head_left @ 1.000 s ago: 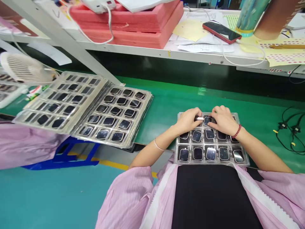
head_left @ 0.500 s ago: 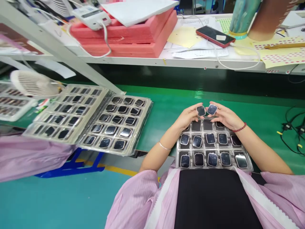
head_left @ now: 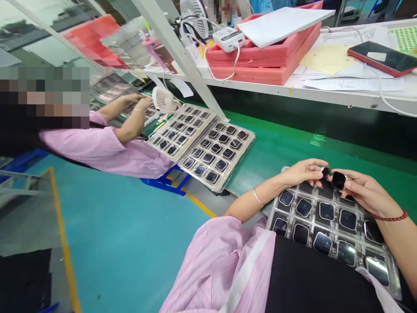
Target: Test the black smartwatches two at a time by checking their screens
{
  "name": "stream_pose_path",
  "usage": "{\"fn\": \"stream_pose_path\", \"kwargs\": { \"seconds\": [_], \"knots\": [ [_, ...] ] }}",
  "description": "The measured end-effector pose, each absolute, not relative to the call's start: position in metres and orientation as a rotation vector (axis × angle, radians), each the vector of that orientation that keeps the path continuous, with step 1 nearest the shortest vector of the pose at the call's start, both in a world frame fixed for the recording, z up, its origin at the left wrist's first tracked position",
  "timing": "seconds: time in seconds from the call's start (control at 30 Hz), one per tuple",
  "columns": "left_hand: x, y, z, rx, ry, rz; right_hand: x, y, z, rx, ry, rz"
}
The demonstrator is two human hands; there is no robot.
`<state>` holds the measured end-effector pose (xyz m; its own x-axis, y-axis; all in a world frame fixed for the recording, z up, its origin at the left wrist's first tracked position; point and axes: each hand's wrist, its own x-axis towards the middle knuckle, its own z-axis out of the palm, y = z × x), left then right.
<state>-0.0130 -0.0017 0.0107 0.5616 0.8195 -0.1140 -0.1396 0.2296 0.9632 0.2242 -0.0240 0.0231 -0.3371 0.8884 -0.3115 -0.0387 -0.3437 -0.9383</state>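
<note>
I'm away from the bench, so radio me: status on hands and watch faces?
Left hand pinching one watch face; right hand, second watch face. Partly filled tray beneath both. Other trays off left, apart from hands.

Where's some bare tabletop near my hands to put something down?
The green tabletop is bare between the nearer tray stack and the tray beneath your left hand and right hand, and beyond both hands toward the shelf. The shelf is crowded with red boxes, papers and a phone; so is the table around the white fan and farther tray stack.
</note>
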Motion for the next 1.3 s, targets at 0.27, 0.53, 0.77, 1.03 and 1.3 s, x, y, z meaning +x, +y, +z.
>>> {"fn": "stream_pose_path", "kwargs": {
  "seconds": [0.27,0.53,0.77,1.03,1.3],
  "knots": [
    [-0.012,0.001,0.003,1.107,0.699,0.768,0.22,-0.02,0.022,-1.113,-1.126,1.728],
    [-0.011,0.002,0.003,1.245,0.779,0.834,0.22,-0.019,0.015,-1.019,-1.172,1.775],
    [-0.008,0.0,0.003,1.246,0.824,0.839,0.215,-0.022,0.014,-1.084,-1.278,1.63],
    [-0.01,-0.003,0.008,1.274,0.87,0.818,0.212,-0.024,0.018,-1.131,-1.392,1.487],
    [-0.009,-0.003,0.006,1.292,0.83,0.837,0.213,-0.024,0.013,-1.068,-1.466,1.448]
  ]
}}
